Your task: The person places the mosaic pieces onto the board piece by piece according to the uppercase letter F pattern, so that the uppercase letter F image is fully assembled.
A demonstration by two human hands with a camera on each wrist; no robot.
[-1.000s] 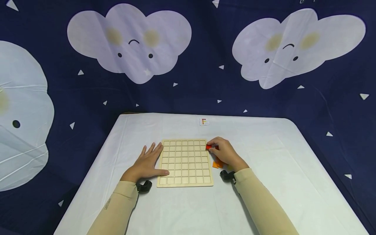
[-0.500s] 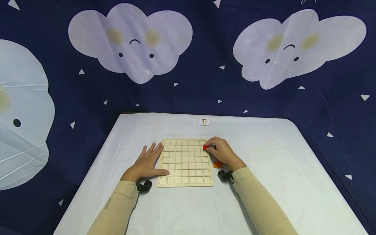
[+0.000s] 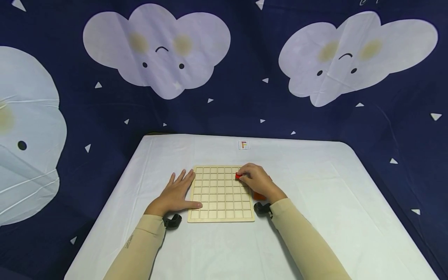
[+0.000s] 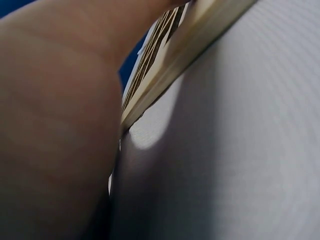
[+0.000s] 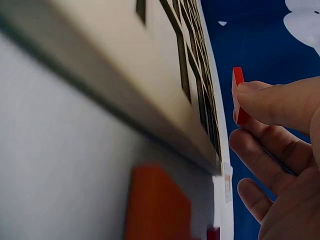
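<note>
A square wooden grid board [image 3: 220,197] lies on the white table. My left hand [image 3: 173,197] is spread along its left side, fingertips at the upper left edge and thumb over the lower left cells. Over the upper right cells, my right hand [image 3: 258,179] pinches a small red tile [image 3: 238,176] between thumb and forefinger. In the right wrist view the red tile [image 5: 240,95] is held on edge, above the board's surface, with the other fingers loosely curled below. The left wrist view shows mostly the palm and the board's side edge [image 4: 165,82].
Orange pieces [image 3: 259,196] lie just right of the board, partly under my right forearm. Near the back of the table is a small printed grid card [image 3: 244,145] with a coloured pattern. Behind the table hangs a dark blue cloth [image 3: 252,105] with clouds.
My right hand has carried the red tile leftward, from the board's right edge to above its upper right cells. The left hand stays in place.
</note>
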